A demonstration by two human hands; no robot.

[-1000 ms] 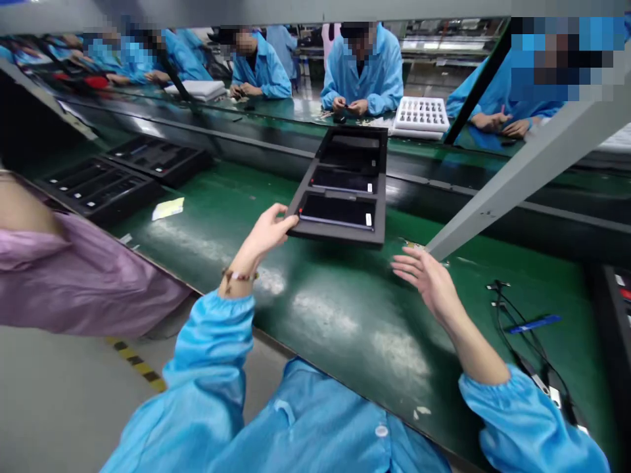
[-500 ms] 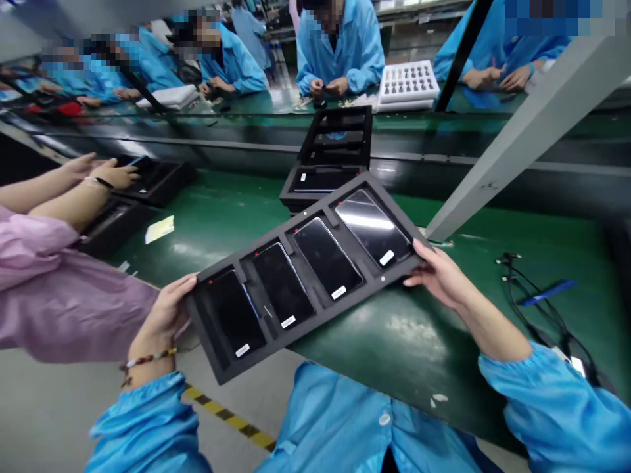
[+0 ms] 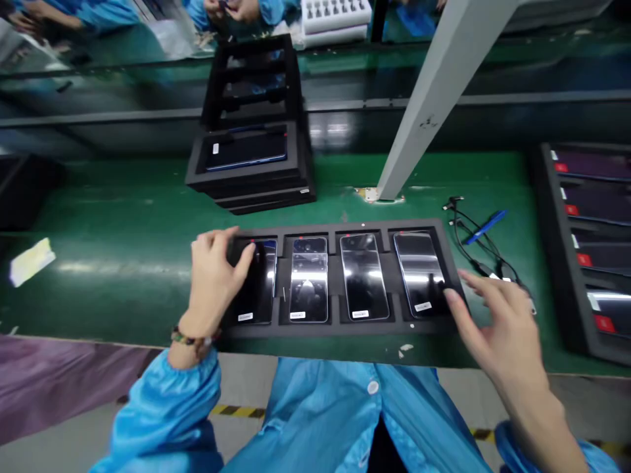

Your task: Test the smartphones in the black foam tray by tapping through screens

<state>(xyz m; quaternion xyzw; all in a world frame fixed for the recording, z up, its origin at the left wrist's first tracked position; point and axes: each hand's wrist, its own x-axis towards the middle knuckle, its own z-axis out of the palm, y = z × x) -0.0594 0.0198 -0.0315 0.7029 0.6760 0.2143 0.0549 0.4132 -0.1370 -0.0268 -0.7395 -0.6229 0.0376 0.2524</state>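
A black foam tray (image 3: pixel 335 279) lies flat on the green table in front of me. Several dark-screened phones rest in its compartments, among them one in the second slot (image 3: pixel 309 279) and one at the right end (image 3: pixel 420 272), each with a small white label. My left hand (image 3: pixel 217 276) is at the tray's left end, thumb over the leftmost phone (image 3: pixel 261 282), fingers apart. Beside the right end is my right hand (image 3: pixel 503 315), its fingers spread and its thumb near the tray edge; whether it touches the tray is unclear.
Behind the tray stands a stack of black trays (image 3: pixel 261 187) with a phone on top. A slanted grey post (image 3: pixel 424 112) meets the table. Black cables (image 3: pixel 463 230) and a blue pen (image 3: pixel 486 228) lie at right, near another phone tray (image 3: pixel 566 263). Co-workers' hands show at the top.
The tray, held up and tilted before, now lies level on the table. Both my hands have loosened from its ends. The view has turned to the right and downward.
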